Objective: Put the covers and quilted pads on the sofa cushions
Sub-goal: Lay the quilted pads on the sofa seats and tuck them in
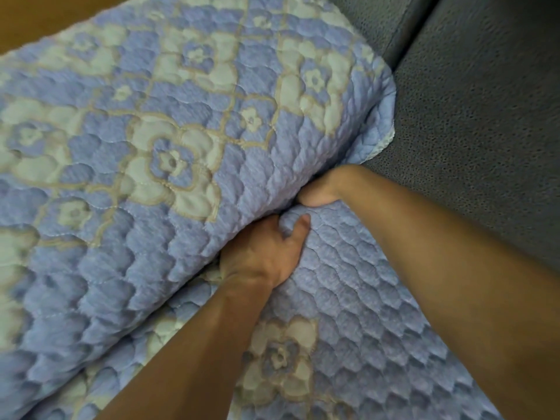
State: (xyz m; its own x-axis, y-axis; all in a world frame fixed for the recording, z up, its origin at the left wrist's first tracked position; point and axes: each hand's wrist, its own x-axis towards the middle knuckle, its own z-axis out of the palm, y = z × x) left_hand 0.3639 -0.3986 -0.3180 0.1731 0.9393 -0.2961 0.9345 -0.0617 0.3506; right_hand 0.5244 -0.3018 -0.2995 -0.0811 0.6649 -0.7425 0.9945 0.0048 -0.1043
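Grey sofa (pixel 472 116) beside blue quilted pad (pixel 181 131).

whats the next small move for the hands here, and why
Probably push both hands deeper, tucking the quilted pad into the crease under the covered cushion. The left hand grips a fold of the pad at that crease, while the right hand is already buried in it, fingers hidden. The loose pad corner beside the grey sofa may need tucking after.
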